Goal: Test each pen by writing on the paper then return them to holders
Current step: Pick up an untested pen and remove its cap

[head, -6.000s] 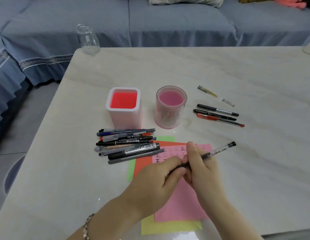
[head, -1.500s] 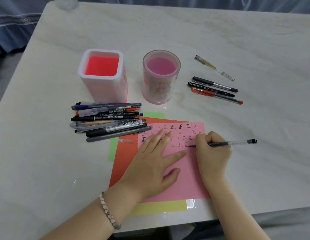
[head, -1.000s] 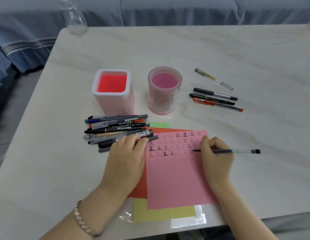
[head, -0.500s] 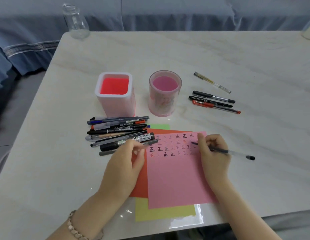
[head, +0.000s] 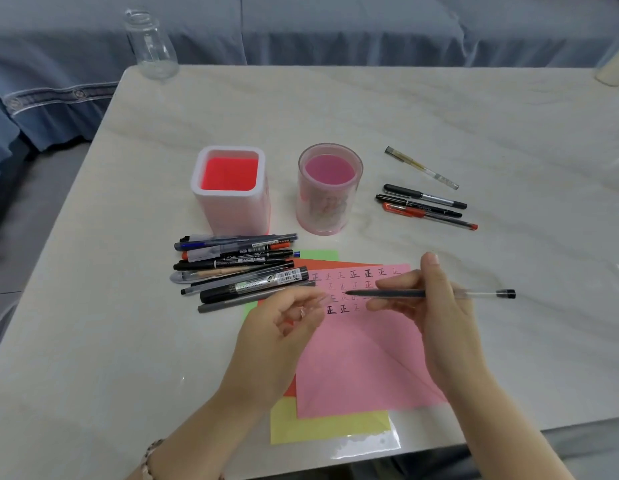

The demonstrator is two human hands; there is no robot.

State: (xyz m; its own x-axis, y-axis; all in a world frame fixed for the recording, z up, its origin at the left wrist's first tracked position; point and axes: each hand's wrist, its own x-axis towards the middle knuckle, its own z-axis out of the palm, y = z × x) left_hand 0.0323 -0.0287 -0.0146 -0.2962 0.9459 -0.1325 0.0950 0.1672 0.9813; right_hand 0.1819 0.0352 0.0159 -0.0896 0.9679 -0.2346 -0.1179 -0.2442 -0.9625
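while the left hand [head: 284, 327] pinched a small clear piece [head: 316, 301] over the pink paper [head: 353, 368], i saw the right hand [head: 439, 306] gripping the black pen [head: 398, 293] level above it, tip leftward; beyond lay the pen pile [head: 239, 268], then the square holder [head: 232, 213] and round holder [head: 327, 209]

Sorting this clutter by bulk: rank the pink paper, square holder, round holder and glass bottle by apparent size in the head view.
pink paper
square holder and round holder, about alike, unranked
glass bottle, looks smallest, but it is farthest from the camera, so unsure
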